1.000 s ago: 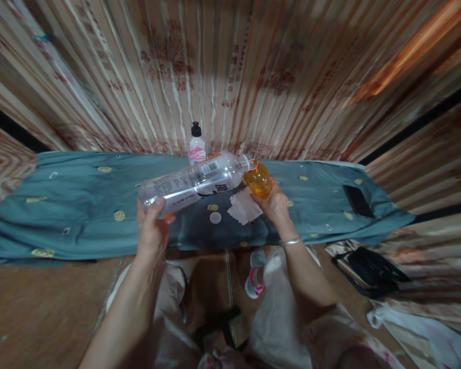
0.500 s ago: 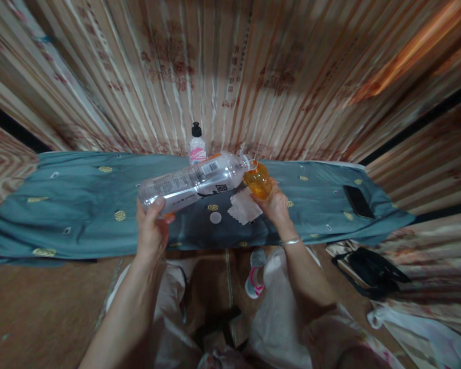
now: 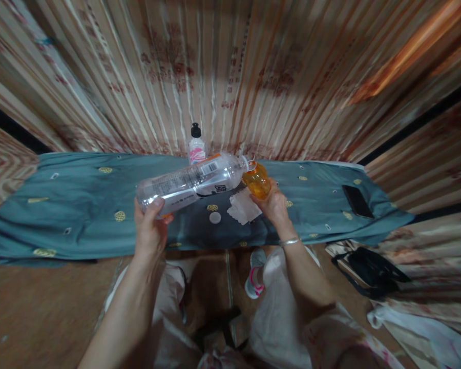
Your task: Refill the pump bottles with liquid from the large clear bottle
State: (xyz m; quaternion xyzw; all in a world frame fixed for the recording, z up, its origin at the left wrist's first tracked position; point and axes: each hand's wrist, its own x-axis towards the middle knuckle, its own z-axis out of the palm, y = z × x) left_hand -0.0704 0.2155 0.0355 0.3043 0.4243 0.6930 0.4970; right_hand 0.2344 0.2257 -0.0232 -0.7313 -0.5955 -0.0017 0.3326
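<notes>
My left hand (image 3: 150,230) grips the base of a large clear plastic bottle (image 3: 192,182), which lies tilted almost flat above the table. The bottle's open mouth touches the mouth of a small orange bottle (image 3: 256,180). My right hand (image 3: 273,205) is wrapped round that orange bottle and holds it just above the teal cloth (image 3: 80,205). A white crumpled tissue (image 3: 243,207) and a round white cap (image 3: 215,217) lie on the cloth under the bottles.
A small pink-labelled bottle with a black cap (image 3: 196,146) stands at the back by the striped curtain. A black phone (image 3: 355,201) lies on the cloth at the right. A black bag (image 3: 372,271) rests on the floor at the right.
Both hands and the two bottles have shifted very slightly to the left; otherwise nothing has visibly changed.
</notes>
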